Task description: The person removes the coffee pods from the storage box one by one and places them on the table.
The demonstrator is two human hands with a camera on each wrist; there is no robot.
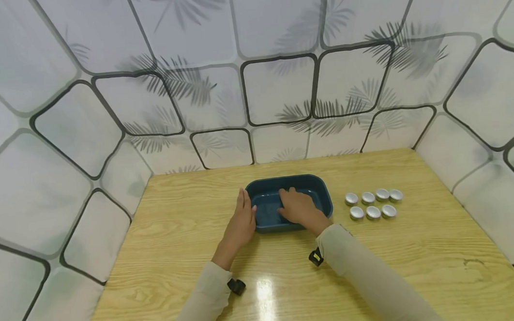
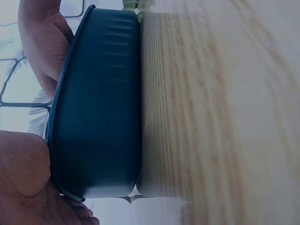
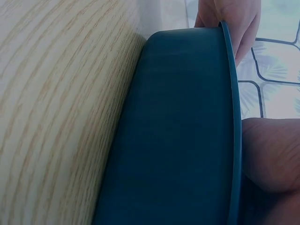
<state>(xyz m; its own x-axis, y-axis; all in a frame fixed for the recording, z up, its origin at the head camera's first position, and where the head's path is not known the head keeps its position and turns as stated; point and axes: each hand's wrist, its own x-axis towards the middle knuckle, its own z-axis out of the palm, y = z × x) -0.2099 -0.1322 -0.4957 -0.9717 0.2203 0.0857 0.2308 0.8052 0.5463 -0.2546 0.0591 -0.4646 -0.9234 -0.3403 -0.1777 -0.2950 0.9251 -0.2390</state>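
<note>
A dark blue rectangular basin [image 1: 264,218] with rounded corners rests on the wooden table. At its left end, my left hand [image 1: 241,218] holds the rim, with the thumb at the rim's edge and the fingers along the outside wall. My right hand [image 1: 297,206] reaches over the near side into the basin, fingers pointing down toward its floor. I cannot tell whether those fingertips hold anything. In the left wrist view, the basin's long side [image 2: 98,103] stands between the table and both hands. The right wrist view shows the near wall [image 3: 173,122], with the right hand partly hidden behind it.
To the basin's right, several small round silvery-white cups [image 1: 373,212] stand in two rows on the wooden table [image 1: 176,208]. Patterned white walls [image 1: 279,91] enclose the table at the back and sides.
</note>
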